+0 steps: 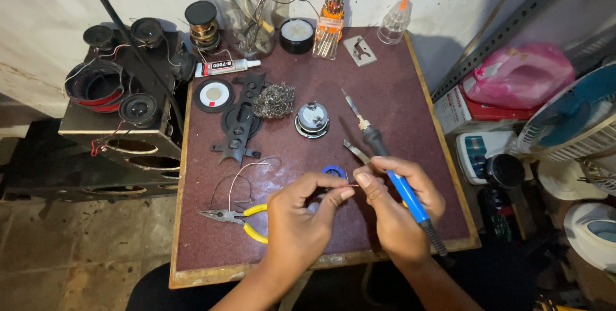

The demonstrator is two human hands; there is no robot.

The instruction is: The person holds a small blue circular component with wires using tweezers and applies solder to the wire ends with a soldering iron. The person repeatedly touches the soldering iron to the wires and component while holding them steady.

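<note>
Two bare hands and forearms in view, coming up from the near edge. Left hand [296,221]: no ring, no watch, no glove; forearm uncovered all the way to the frame edge, no sleeve showing. Right hand [399,205]: same, no jewellery, wrist and forearm uncovered. Nails short and plain, no polish. No tape, bandage or marks visible on either. Dark clothing [163,292] shows near the bottom edge, under the table edge, probably trousers; too dim to tell fabric or detail.
</note>
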